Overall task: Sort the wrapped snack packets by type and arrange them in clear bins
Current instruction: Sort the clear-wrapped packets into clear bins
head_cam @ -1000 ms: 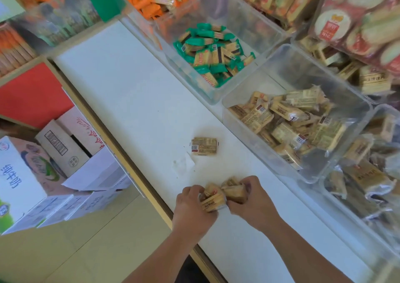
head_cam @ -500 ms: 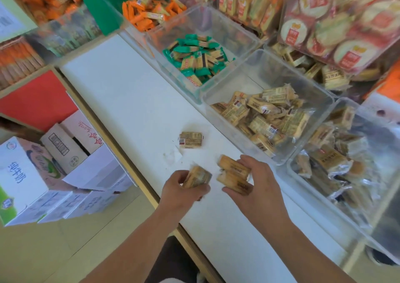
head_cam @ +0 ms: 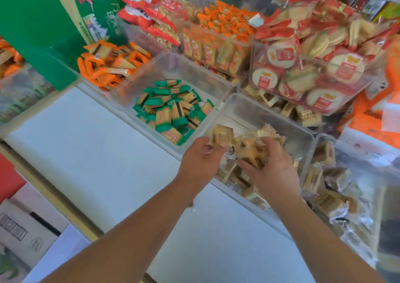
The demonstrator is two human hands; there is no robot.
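Head view, left hand holding one tan snack packet, right hand gripping a clutch of tan packets, both hands over the clear bin, white tabletop beneath.

bins: clear glossy plastic | packets: shiny film | counter: smooth white | boxes: matt cardboard

Cardboard boxes sit below the white counter
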